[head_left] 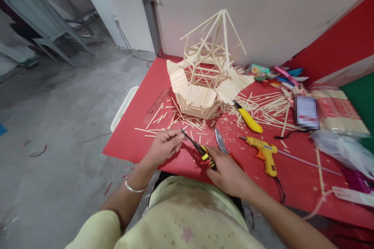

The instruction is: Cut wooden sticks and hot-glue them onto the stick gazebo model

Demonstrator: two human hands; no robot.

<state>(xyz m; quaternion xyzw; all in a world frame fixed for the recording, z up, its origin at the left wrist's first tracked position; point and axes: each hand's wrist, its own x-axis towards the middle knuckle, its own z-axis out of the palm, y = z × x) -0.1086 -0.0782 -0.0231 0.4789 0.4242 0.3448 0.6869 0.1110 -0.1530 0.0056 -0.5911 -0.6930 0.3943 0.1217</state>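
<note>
My right hand (226, 171) is closed round the yellow-and-black handles of a pair of scissors (196, 148), whose thin blades point up and left. My left hand (165, 146) pinches its fingertips together right at the blade tips, apparently on a small stick piece too small to make out. Both hands hover over the near edge of a red table (131, 144). Behind them stands a model built of thin wooden sticks (206, 81), with a fanned base and a peaked frame on top.
A yellow glue gun (264, 153), a yellow utility knife (248, 118) and a metal blade (220, 140) lie to the right of my hands. Loose sticks and chips litter the table. A ruler (156, 106) lies left; packets, a plastic bag and stick bundles at right. Grey chair far left.
</note>
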